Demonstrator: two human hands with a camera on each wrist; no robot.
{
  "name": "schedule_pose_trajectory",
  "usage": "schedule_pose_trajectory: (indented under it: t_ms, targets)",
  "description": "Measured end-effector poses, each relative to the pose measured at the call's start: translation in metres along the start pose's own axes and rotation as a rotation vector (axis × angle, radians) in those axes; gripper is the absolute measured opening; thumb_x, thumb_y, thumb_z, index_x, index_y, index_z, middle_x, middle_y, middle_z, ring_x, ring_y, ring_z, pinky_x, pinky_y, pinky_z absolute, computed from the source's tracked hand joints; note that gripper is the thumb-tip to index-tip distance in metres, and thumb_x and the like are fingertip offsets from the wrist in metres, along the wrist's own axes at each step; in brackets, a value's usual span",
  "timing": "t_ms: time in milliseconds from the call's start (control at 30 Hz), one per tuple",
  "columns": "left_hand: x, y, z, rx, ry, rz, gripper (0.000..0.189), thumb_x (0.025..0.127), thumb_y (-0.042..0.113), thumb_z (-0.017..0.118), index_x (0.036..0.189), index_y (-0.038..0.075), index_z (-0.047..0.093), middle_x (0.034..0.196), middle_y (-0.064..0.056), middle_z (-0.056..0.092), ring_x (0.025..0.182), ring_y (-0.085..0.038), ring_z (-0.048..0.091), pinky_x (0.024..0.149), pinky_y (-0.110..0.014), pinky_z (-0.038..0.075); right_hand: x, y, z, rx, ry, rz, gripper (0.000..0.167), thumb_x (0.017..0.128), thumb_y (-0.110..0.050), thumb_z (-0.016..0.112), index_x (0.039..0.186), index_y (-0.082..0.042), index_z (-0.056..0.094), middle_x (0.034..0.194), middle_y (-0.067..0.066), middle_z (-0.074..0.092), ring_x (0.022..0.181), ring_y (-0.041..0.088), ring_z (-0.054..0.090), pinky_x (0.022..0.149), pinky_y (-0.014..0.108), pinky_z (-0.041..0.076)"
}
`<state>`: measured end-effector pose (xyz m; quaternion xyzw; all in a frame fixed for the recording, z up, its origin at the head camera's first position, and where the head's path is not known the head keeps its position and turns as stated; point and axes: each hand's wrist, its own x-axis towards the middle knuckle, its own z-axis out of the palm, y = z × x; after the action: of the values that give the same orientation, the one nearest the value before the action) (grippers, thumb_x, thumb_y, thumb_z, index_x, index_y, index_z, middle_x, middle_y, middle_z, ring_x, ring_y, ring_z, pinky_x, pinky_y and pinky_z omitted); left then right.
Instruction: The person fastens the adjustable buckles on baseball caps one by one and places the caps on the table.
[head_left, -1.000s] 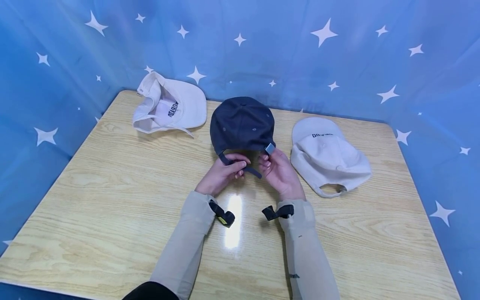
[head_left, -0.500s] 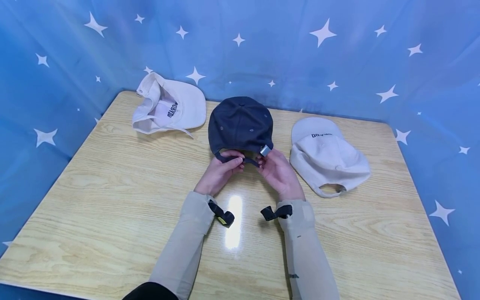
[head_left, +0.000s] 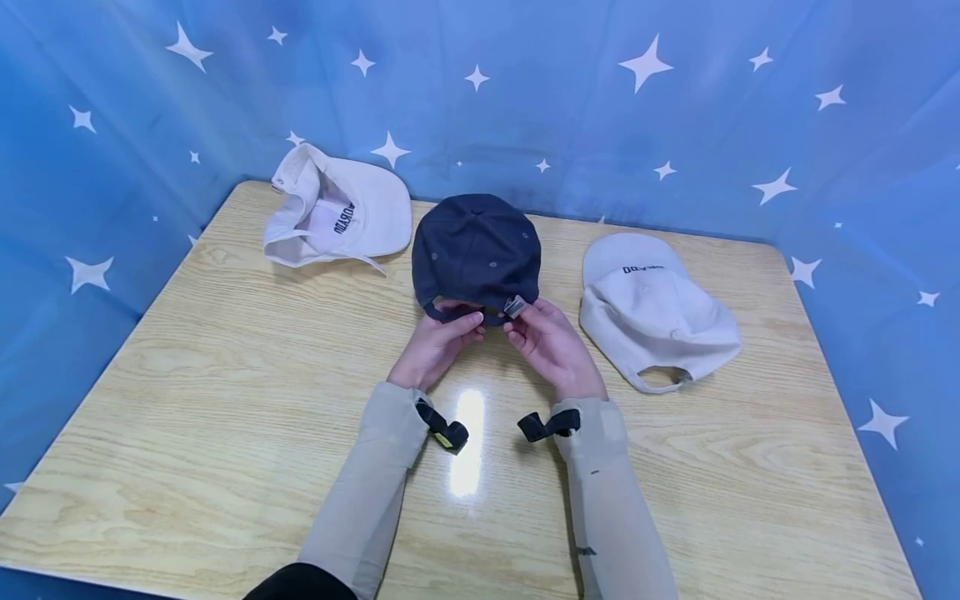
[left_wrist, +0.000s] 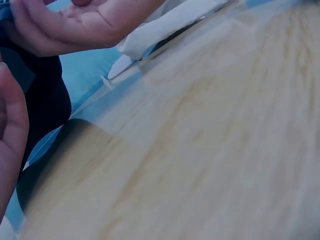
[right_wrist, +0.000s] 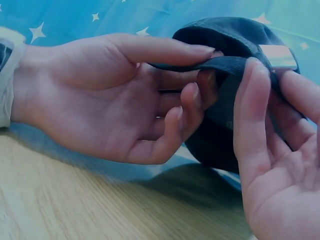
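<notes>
A dark navy baseball cap (head_left: 477, 246) stands at the middle of the table's far side, its back opening toward me. My left hand (head_left: 437, 343) pinches the cap's strap (right_wrist: 225, 64) between thumb and fingers, as the right wrist view shows. Beside the opening's right end, my right hand (head_left: 557, 346) pinches the strap near the metal buckle (right_wrist: 278, 56). The two hands are close together, with the strap running between them. In the left wrist view only part of the cap (left_wrist: 45, 95) shows, past the fingers.
A white cap (head_left: 378, 208) lies on its side at the back left, its inside showing. To the right sits another pale cap (head_left: 660, 312), brim toward the back. The wooden table (head_left: 225, 400) meets a blue star-patterned curtain (head_left: 480, 125) behind.
The strap's loose end, hanging between the hands earlier, is now drawn in at the buckle. The right hand and buckle have shifted left, and the cap has moved slightly left.
</notes>
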<state>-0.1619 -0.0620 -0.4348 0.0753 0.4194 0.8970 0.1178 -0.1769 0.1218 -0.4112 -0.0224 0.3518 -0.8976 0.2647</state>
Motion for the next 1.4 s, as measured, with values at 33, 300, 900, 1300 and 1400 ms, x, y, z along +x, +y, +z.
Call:
schedule_pose_trajectory:
  t_ms: [33, 300, 900, 1300, 1400]
  targets:
    - [0.0001, -0.0002, 0.0003, 0.024, -0.004, -0.009, 0.013, 0.083, -0.004, 0.058, 0.089, 0.007, 0.06, 0.086, -0.007, 0.058, 0.072, -0.019, 0.056, 0.07, -0.03, 0.047, 0.0004, 0.0004, 0.0001, -0.002, 0.003, 0.002, 0.008, 0.09, -0.007, 0.052, 0.089, -0.003, 0.059, 0.081, 0.009, 0.061, 0.067, 0.015, 0.06, 0.062, 0.02, 0.05]
    - [0.0001, -0.0025, 0.003, 0.178, -0.074, -0.055, 0.016, 0.082, 0.009, 0.064, 0.097, 0.005, 0.058, 0.085, -0.008, 0.059, 0.075, -0.019, 0.055, 0.073, -0.032, 0.046, 0.002, 0.0038, 0.0019, -0.036, -0.017, -0.002, 0.009, 0.088, -0.006, 0.054, 0.087, -0.004, 0.063, 0.08, 0.009, 0.063, 0.068, 0.016, 0.062, 0.062, 0.021, 0.051]
    - [0.0013, -0.0022, -0.0009, 0.062, -0.059, 0.0, 0.007, 0.085, 0.001, 0.057, 0.084, 0.005, 0.062, 0.079, -0.007, 0.061, 0.074, -0.018, 0.058, 0.069, -0.027, 0.047, 0.0043, 0.0038, 0.0041, -0.047, 0.039, -0.039, 0.007, 0.085, -0.013, 0.061, 0.088, -0.006, 0.06, 0.077, 0.007, 0.06, 0.066, 0.015, 0.059, 0.061, 0.022, 0.05]
    - [0.001, -0.0012, -0.0016, 0.04, -0.061, -0.018, 0.004, 0.084, 0.002, 0.059, 0.084, 0.004, 0.062, 0.08, -0.009, 0.06, 0.075, -0.019, 0.058, 0.071, -0.028, 0.047, 0.0053, 0.0044, 0.0014, -0.046, 0.023, -0.039, 0.008, 0.086, -0.014, 0.059, 0.089, -0.006, 0.06, 0.076, 0.008, 0.062, 0.065, 0.016, 0.06, 0.06, 0.022, 0.05]
    - [0.0008, -0.0011, -0.0016, 0.037, -0.057, -0.021, 0.004, 0.084, 0.002, 0.059, 0.085, 0.004, 0.062, 0.08, -0.009, 0.06, 0.075, -0.019, 0.058, 0.071, -0.027, 0.048, 0.0053, 0.004, 0.0021, -0.042, 0.027, -0.035, 0.007, 0.086, -0.012, 0.06, 0.089, -0.005, 0.059, 0.077, 0.008, 0.062, 0.066, 0.016, 0.061, 0.061, 0.022, 0.051]
